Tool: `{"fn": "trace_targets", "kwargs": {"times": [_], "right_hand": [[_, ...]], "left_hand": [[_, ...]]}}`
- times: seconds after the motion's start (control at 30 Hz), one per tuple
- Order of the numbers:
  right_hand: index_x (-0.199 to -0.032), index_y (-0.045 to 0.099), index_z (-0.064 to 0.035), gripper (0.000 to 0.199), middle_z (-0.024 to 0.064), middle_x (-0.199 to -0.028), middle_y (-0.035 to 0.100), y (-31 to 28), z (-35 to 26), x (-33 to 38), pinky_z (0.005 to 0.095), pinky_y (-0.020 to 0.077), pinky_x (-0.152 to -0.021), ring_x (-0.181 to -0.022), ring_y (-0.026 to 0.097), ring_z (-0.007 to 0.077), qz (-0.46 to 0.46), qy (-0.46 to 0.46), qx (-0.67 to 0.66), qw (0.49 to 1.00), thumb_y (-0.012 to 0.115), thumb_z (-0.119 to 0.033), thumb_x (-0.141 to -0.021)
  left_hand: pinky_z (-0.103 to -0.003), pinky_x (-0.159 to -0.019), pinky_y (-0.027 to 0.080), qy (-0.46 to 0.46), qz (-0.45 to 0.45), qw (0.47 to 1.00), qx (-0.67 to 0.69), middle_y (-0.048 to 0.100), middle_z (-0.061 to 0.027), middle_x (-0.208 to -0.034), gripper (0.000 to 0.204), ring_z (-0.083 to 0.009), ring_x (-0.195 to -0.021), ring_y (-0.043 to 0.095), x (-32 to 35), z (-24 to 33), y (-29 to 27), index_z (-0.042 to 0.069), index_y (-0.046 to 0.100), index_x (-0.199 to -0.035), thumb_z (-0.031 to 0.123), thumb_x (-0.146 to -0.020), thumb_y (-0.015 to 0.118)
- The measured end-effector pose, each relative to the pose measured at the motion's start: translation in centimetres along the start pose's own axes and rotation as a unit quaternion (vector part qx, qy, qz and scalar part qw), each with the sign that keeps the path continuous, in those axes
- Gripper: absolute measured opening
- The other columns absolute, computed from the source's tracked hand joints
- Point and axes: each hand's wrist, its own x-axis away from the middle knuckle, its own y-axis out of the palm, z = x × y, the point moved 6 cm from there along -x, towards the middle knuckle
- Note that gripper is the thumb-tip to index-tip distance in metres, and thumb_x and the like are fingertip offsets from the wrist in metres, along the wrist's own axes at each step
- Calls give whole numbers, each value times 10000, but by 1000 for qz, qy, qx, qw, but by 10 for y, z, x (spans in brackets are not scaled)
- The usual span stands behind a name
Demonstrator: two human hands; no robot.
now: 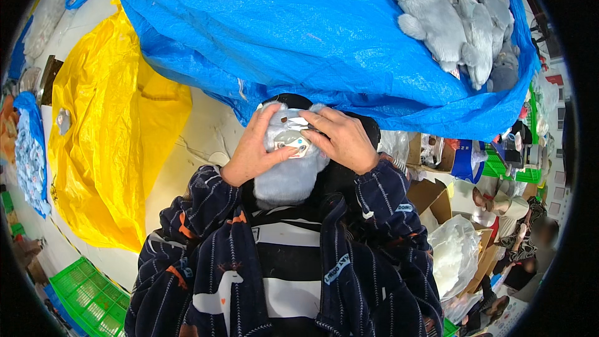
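Fingers do the fine work here: in the head view my left hand (253,153) cups the near-left side of the grey plush toy (287,175), grip pressed against the fur, while my right hand (342,139) pinches the small paper tag (293,143) on its top. I judge it best to keep the toy braced against my chest and the tag flat, so nothing twists. The toy is pale grey, fluffy and rounded, held close to me, just near of the blue tarp (312,31) with more grey toys (462,25) far right.
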Motion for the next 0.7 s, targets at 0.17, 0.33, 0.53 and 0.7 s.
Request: {"fn": "trace_targets", "kwargs": {"times": [0.17, 0.33, 0.53, 0.7], "right_hand": [[-1181, 588, -64, 346, 92, -895, 629, 16, 15, 6, 337, 498, -648, -736, 628, 240, -32, 86, -184, 979, 607, -240, -884], [-1225, 540, 19, 396, 1, -795, 578, 27, 45, 19, 264, 459, -642, -680, 535, 96, 52, 188, -572, 796, 618, -185, -895], [-1211, 567, -20, 493, -18, -761, 513, 21, 17, 4, 228, 443, -627, -663, 484, 89, 45, 215, -380, 899, 745, -116, -762], [-984, 600, -36, 217, 154, -833, 598, 30, -2, -15, 381, 470, -624, -748, 578, 367, 74, 69, -87, 991, 662, -147, -808]], "left_hand": [[-395, -1052, 300, 4, 6, 1000, 3, 388, -205, -1348, 805, -325, -1266, 380, 1, -4, -1, -5, 319, -1367, 228, -724, 744], [-390, -1046, 308, 0, 8, 1000, 13, 392, -204, -1342, 794, -320, -1260, 386, 1, -8, 2, -5, 324, -1362, 239, -733, 744], [-406, -944, 388, 40, 37, 998, -14, 451, -216, -1212, 784, -366, -1116, 472, 1, -7, 1, 18, 362, -1323, 299, -710, 762], [-408, -928, 394, 57, 58, 996, -39, 467, -222, -1180, 765, -379, -1090, 482, 0, -5, 0, 3, 374, -1305, 309, -715, 754]]}}
